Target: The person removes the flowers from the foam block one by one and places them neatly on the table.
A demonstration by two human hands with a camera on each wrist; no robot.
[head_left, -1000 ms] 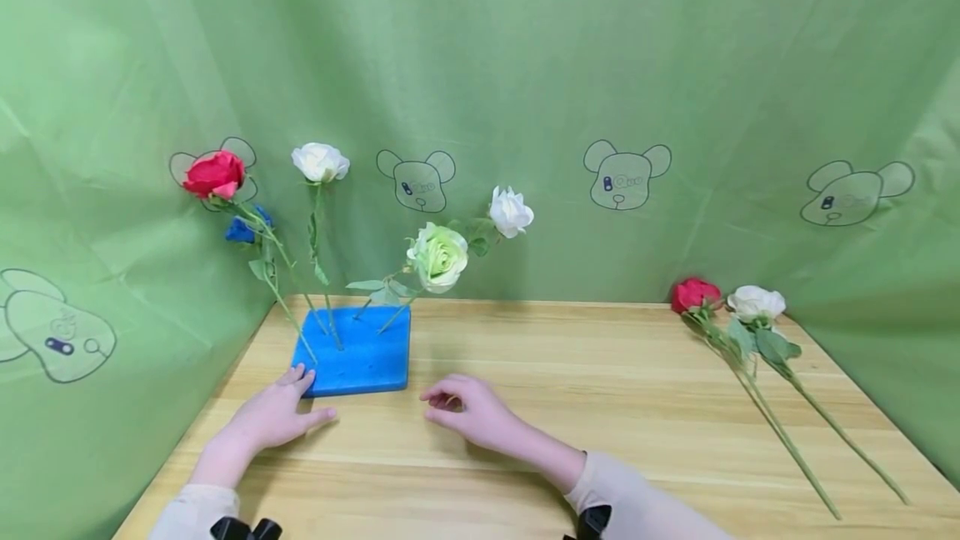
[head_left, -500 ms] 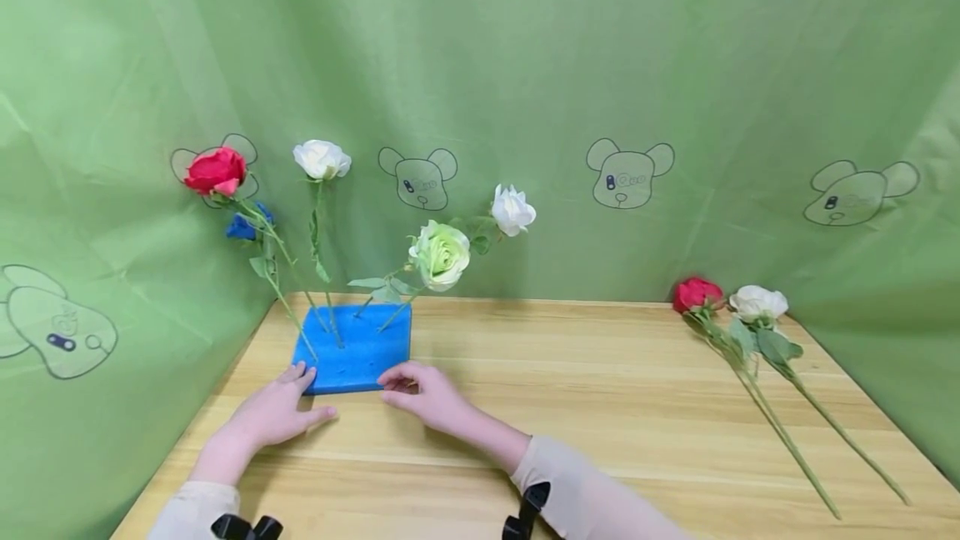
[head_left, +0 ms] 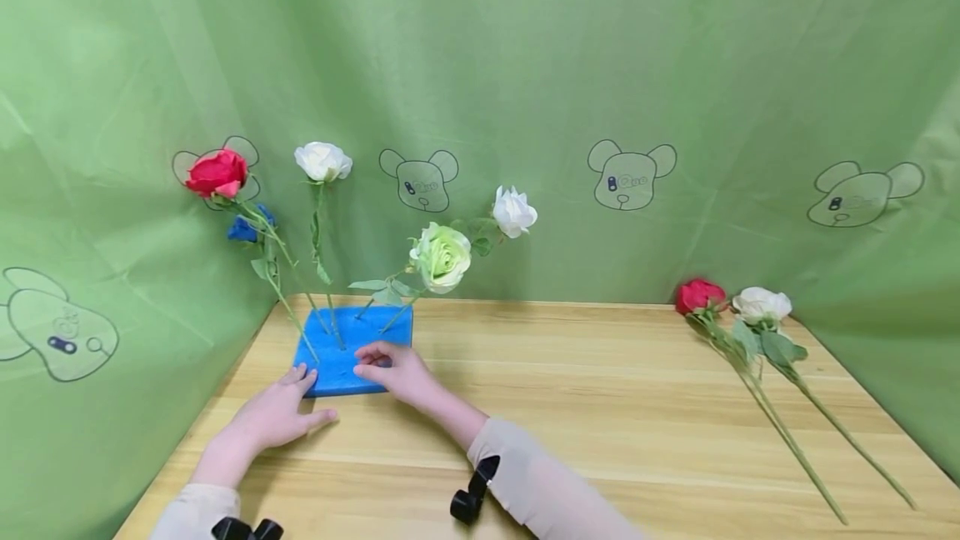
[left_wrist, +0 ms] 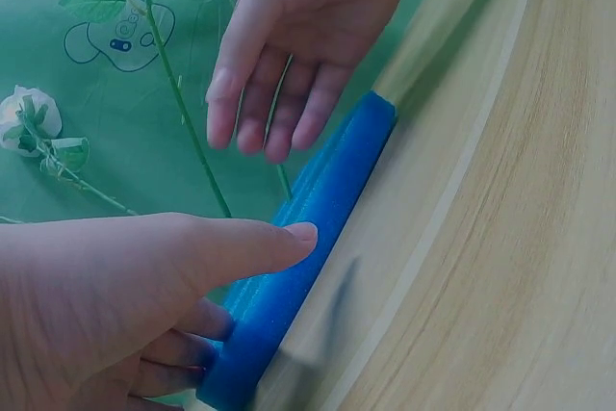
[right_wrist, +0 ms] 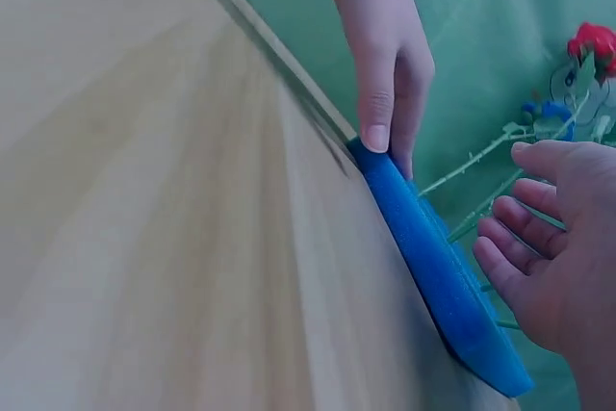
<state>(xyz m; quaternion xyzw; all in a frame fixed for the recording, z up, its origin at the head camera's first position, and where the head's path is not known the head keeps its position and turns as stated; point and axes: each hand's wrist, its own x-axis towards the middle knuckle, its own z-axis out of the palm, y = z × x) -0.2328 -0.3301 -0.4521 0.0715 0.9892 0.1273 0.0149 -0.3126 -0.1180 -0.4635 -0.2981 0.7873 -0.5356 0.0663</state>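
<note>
A flat blue block (head_left: 333, 380), like a foam base, lies toward the left of the wooden table with several artificial flowers stuck in it. These are a red rose (head_left: 217, 173), a blue flower (head_left: 243, 229), a white rose (head_left: 323, 162), a pale green rose (head_left: 442, 258) and another white flower (head_left: 513, 212). My left hand (head_left: 273, 413) rests its fingers on the block's near left corner, thumb stretched out to the side. Over the block's front right part hovers my right hand (head_left: 402, 375), fingers loosely bent and holding nothing in the right wrist view.
At the table's right side lie a red rose (head_left: 701, 297) and a white rose (head_left: 761, 305), long stems toward the front. A green curtain (head_left: 555, 65) with printed bear heads hangs behind and beside the wooden table (head_left: 570, 390).
My right hand has moved left from beside the block to above its front right part. The left hand has stayed on the corner. The flowers stand as before.
</note>
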